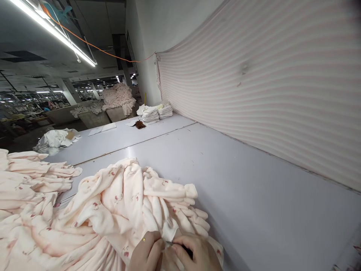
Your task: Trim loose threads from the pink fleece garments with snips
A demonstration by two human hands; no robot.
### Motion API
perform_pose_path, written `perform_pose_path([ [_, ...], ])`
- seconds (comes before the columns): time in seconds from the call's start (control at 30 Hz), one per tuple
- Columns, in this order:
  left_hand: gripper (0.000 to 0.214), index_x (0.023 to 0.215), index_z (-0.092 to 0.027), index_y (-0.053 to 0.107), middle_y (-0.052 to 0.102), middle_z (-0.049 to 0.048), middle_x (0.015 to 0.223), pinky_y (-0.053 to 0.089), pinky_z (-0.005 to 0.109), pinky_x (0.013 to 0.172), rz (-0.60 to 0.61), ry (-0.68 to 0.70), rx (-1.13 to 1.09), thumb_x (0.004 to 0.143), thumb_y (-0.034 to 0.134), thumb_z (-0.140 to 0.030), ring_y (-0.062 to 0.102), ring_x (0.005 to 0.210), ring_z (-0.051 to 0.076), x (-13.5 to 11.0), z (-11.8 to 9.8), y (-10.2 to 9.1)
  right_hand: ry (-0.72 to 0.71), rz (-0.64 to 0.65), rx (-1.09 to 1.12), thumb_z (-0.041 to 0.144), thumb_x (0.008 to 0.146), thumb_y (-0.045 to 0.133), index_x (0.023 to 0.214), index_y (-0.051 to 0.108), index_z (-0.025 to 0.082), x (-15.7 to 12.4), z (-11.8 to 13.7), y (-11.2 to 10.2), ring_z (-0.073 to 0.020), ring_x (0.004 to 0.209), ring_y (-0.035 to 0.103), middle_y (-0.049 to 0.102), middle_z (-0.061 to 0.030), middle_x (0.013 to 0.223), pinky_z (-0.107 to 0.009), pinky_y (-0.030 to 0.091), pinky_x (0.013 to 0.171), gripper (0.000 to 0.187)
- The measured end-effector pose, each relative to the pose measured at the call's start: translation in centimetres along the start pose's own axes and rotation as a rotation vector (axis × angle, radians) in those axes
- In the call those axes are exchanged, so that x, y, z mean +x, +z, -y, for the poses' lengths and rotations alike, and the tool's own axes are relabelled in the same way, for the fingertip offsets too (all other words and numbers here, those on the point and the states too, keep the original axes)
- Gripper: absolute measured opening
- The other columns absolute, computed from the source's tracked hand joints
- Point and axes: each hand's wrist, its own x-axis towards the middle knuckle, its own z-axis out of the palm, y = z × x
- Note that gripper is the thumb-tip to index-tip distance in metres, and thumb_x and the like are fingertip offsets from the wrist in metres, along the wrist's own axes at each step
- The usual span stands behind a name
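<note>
A heap of pale pink plush fabric pieces [124, 195] with small red prints lies in front of me. At its near edge my left hand [147, 251] is closed, pinching a light-coloured bit of the cloth between thumb and fingers. A ring or small yellow spot shows on one of its fingers. Close on the right, my right hand [196, 253] is closed around a small black-handled tool [187, 250], apparently thread snips. Their thin metal tip points left at the pinched cloth, almost touching my left fingers. Most of the tool is hidden in my palm.
The grey table [254, 188] runs along a wall hung with striped fabric [254, 86]. More pink cloth [31, 177] lies at left. Folded white stacks [153, 114], a brown tuft [140, 124] and a white cloth pile [56, 139] lie farther back. Loaded bins [117, 113] stand beyond.
</note>
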Motion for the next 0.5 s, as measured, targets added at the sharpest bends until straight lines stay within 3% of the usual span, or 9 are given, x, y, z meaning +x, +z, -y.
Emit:
perform_pose_path([
  [0.3, 0.019, 0.085, -0.024, 0.053, 0.057, 0.0031, 0.082, 0.041, 0.023, 0.062, 0.0, -0.063, -0.082, 0.086, 0.04, -0.01, 0.054, 0.068, 0.016, 0.2, -0.3, -0.1, 0.106, 0.03, 0.048, 0.024, 0.08, 0.057, 0.071, 0.074, 0.025, 0.2, 0.1, -0.9, -0.0192, 0.065, 0.066, 0.074, -0.0004, 0.068, -0.024, 0.047, 0.061, 0.019],
  [0.4, 0.011, 0.078, -0.024, 0.052, 0.053, -0.0013, 0.07, 0.038, 0.023, 0.059, -0.04, -0.286, -0.176, 0.083, 0.047, -0.015, 0.05, 0.062, 0.016, 1.3, 0.2, -1.9, 0.204, 0.002, 0.157, 0.028, 0.077, 0.06, 0.083, 0.073, 0.024, -1.1, -2.2, -0.5, -0.0203, 0.071, 0.067, 0.073, -0.0004, 0.075, -0.025, 0.049, 0.064, 0.015],
  [0.5, 0.005, 0.081, -0.023, 0.052, 0.051, -0.0034, 0.072, 0.038, 0.021, 0.06, -0.257, -0.643, -0.383, 0.082, 0.056, -0.026, 0.049, 0.065, 0.014, 3.5, 1.5, -4.9, 0.255, -0.014, 0.07, 0.017, 0.062, 0.065, 0.096, 0.069, 0.025, -3.5, -5.6, 1.0, -0.0196, 0.06, 0.063, 0.069, 0.002, 0.065, -0.025, 0.048, 0.058, 0.035],
])
